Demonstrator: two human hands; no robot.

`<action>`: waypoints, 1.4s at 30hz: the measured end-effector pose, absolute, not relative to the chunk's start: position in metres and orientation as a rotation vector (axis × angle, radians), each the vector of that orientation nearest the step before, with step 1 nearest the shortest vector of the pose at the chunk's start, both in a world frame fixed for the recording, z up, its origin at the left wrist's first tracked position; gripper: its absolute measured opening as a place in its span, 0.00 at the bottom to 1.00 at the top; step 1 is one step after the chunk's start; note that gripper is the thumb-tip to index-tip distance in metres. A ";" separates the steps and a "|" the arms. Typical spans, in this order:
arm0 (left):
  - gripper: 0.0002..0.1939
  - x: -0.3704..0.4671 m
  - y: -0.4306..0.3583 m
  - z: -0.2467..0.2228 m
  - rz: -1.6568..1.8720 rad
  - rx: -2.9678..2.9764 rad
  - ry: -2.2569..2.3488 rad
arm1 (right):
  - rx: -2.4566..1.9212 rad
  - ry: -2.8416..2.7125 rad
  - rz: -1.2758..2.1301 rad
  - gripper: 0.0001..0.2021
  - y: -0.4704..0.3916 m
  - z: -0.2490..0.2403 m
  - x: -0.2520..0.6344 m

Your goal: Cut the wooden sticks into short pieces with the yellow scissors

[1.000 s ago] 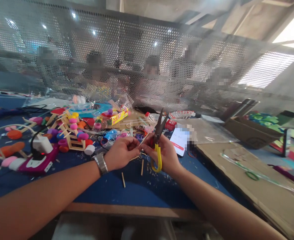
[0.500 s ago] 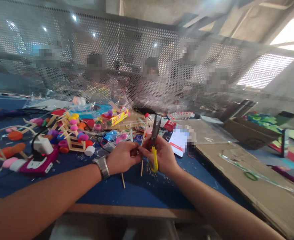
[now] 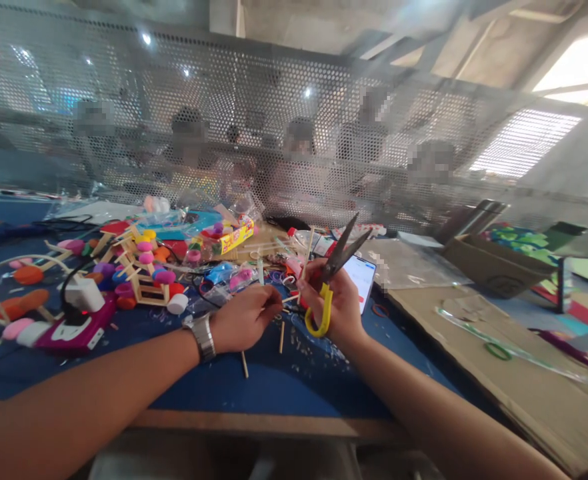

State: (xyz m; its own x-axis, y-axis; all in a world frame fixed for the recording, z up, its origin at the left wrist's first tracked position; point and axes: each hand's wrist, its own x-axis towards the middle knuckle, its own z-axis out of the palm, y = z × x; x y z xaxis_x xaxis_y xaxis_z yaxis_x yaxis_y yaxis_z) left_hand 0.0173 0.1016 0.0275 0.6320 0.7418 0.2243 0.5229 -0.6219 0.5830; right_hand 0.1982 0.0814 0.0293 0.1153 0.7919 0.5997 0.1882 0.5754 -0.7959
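Yellow-handled scissors with parted dark blades hang in my right hand, its fingers closed round them. A thin wooden stick stands up from the same hand, between thumb and fingers. My left hand, with a metal watch at the wrist, is closed in a pinch to the left of my right hand; what its fingertips hold is too small to name. Short sticks lie on the blue table, one between the hands and one below my left hand.
Stick-and-cap models and a magenta power strip stand at the left. Behind my right hand lies a phone. Cardboard and an open box are at the right. People sit beyond a perforated screen.
My right hand has moved right, away from my left hand, with the scissors and upright stick. The scissor blades have spread apart and tilted right. My left hand has hardly moved.
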 end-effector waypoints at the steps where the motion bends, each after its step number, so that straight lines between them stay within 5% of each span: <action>1: 0.12 0.017 0.101 0.028 0.622 2.381 0.988 | -0.902 -1.414 0.540 0.10 0.081 0.029 0.199; 26: 0.08 0.014 0.102 0.030 0.588 2.201 0.986 | -0.838 -1.331 0.426 0.09 0.086 0.030 0.208; 42: 0.23 0.008 0.113 0.029 0.348 2.849 1.161 | -0.850 -1.397 0.533 0.11 0.084 0.027 0.205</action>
State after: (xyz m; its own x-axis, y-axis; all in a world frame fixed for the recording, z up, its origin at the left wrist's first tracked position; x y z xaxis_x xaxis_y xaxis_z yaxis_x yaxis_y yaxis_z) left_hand 0.0079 0.1129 0.0290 0.6935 0.6951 0.1894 0.6849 -0.7177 0.1259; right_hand 0.2053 0.0838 0.0273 0.1317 0.7675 0.6274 0.1544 0.6093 -0.7778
